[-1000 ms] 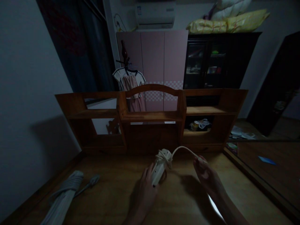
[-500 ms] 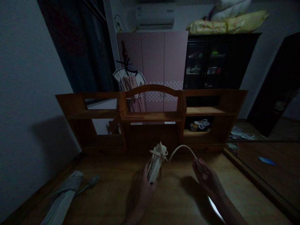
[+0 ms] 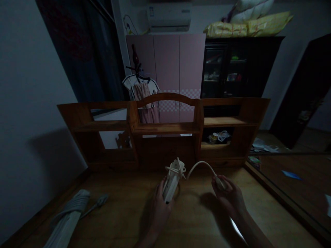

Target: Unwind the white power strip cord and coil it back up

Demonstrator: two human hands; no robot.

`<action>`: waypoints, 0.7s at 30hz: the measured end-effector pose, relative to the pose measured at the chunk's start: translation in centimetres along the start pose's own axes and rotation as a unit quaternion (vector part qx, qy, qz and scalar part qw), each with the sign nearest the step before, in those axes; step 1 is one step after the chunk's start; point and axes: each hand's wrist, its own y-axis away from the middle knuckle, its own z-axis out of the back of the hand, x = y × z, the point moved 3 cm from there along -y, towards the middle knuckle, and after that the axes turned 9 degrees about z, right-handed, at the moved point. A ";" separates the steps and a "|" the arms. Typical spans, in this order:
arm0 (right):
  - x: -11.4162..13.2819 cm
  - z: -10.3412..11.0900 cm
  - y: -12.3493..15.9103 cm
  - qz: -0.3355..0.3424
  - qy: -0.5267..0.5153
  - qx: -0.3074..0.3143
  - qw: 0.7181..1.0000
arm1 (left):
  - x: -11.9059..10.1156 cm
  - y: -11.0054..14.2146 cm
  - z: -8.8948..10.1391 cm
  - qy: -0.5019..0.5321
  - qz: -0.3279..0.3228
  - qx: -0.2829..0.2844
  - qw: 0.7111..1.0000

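Dim light fills a room where a wooden table (image 3: 191,227) backs onto a low wooden shelf (image 3: 165,129) at the middle of the view. At twelve o'clock, above a pink wardrobe (image 3: 167,62), a white air conditioner (image 3: 169,17) bears a sticker (image 3: 151,11) near its left end and a small mark toward its right, both too small and dark to read. Yellow bags (image 3: 269,26) lie at two o'clock on a black cabinet (image 3: 266,65); I cannot make out any lettering on them. At six o'clock, over the table, the left hand (image 3: 159,210) grasps the near end of a white power strip (image 3: 172,182), its far end wound with cord (image 3: 203,162) and tilted toward one o'clock. One stretch of that cord arches across to four o'clock, where the right hand (image 3: 230,194) pinches its pale plug (image 3: 221,182). At eight o'clock a second power strip (image 3: 66,220) rests on the table, wrapped in its own grey-looking cable (image 3: 77,203).
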 end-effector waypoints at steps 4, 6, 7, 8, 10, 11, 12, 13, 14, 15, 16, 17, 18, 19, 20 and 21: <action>0.1 -0.4 0.3 -0.013 0.014 0.012 1.000 | 0.2 0.0 -0.2 -0.007 0.012 0.005 1.000; 0.2 -0.4 0.4 -0.013 0.022 0.014 1.000 | 0.5 0.0 -0.4 -0.006 0.029 0.011 0.999; 0.2 -0.4 0.4 -0.009 0.033 0.017 0.999 | 0.7 0.0 -0.5 -0.005 0.038 0.012 0.999; 0.3 -0.3 0.4 -0.004 0.047 0.025 0.999 | 0.8 -0.1 -0.6 -0.006 0.046 0.012 0.999; 0.2 -0.3 0.4 0.008 0.085 0.048 0.995 | 0.9 -0.2 -0.6 -0.008 0.061 0.014 0.998; 0.2 -0.3 0.3 0.015 0.106 0.063 0.992 | 0.8 -0.2 -0.5 -0.010 0.067 0.017 0.998; 0.1 -0.4 0.3 0.022 0.125 0.078 0.989 | 0.7 -0.2 -0.5 -0.010 0.074 0.021 0.997; 0.1 -0.5 0.3 0.028 0.142 0.093 0.985 | 0.5 -0.2 -0.4 -0.007 0.081 0.025 0.996; 0.0 -0.6 0.3 0.034 0.158 0.109 0.981 | 0.3 -0.2 -0.3 -0.002 0.088 0.028 0.996; -0.1 -0.9 0.3 0.041 0.174 0.122 0.976 | 0.2 -0.2 -0.2 0.005 0.094 0.029 0.995; -0.1 -1.1 0.5 0.046 0.191 0.133 0.971 | 0.0 -0.2 -0.1 0.012 0.097 0.029 0.995; -0.2 -1.4 0.6 0.053 0.210 0.143 0.966 | 0.0 -0.2 -0.1 0.017 0.098 0.028 0.995; -0.2 -1.7 0.9 0.064 0.237 0.151 0.958 | 0.0 -0.2 -0.1 0.019 0.095 0.026 0.995; -0.2 -2.0 1.2 0.080 0.271 0.160 0.946 | 0.1 -0.3 -0.2 0.017 0.091 0.023 0.995; -0.2 -2.3 1.5 0.099 0.308 0.170 0.931 | 0.3 -0.3 -0.3 0.014 0.086 0.020 0.996; -0.3 -2.5 1.8 0.118 0.348 0.184 0.912 | 0.5 -0.3 -0.4 0.011 0.083 0.018 0.996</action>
